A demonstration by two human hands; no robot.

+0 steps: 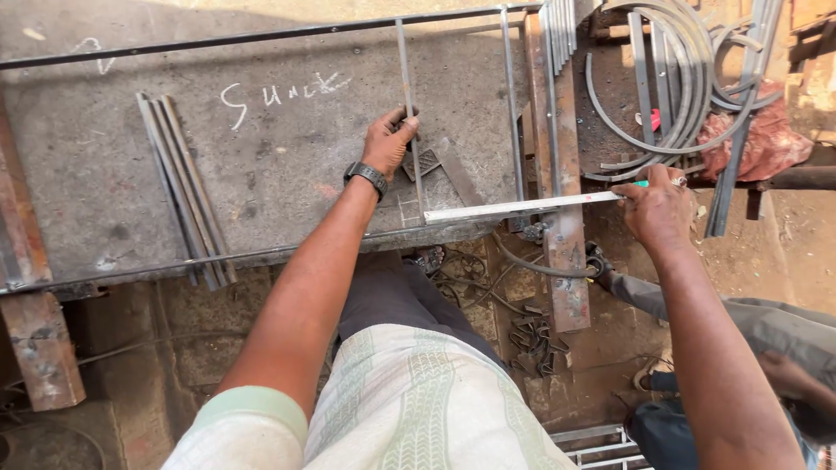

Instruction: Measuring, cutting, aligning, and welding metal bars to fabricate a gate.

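- Long flat steel rule (pixel 522 208) lay across the thin steel bar frame (pixel 409 104) on the grey bench (pixel 131 157), squaring an upright.
- Left hand (pixel 387 142) grip clenched on that upright, steadying it.
- Right hand (pixel 657 207) pinched the rule's far end.

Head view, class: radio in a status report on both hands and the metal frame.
Left hand gripping upright bar of frame. Right hand holding steel rule across the uprights. Loose rods lie clear, left.

Left grip (pixel 388 142) and right grip (pixel 657 204) both clenched
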